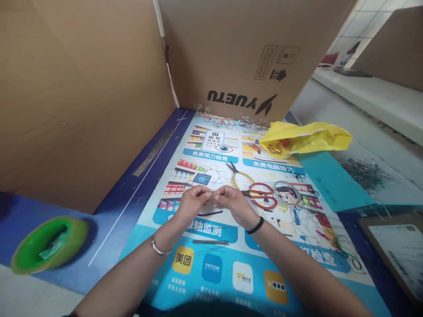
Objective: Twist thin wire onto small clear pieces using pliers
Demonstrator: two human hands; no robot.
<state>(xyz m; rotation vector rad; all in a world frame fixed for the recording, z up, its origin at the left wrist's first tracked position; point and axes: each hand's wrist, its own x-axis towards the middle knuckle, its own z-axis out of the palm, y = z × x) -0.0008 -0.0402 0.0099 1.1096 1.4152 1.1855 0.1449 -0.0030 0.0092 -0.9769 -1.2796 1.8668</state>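
My left hand (193, 201) and my right hand (233, 201) meet above a printed blue poster (211, 264) on the table. Both pinch a small, thin, pale piece between their fingertips; it looks like fine wire, too small to name for sure. A silver bangle is on my left wrist, a black band on my right. Just beyond my right hand lie red-handled scissors (262, 196) and yellow-handled pliers (239, 175).
Cardboard walls (82, 88) stand at the left and back. A green bowl (49, 244) sits at the near left, and a bundle of straight wires (153, 152) lies left of the poster. A yellow bag (304, 138) lies at the back right, with wire scraps (361, 169) further right.
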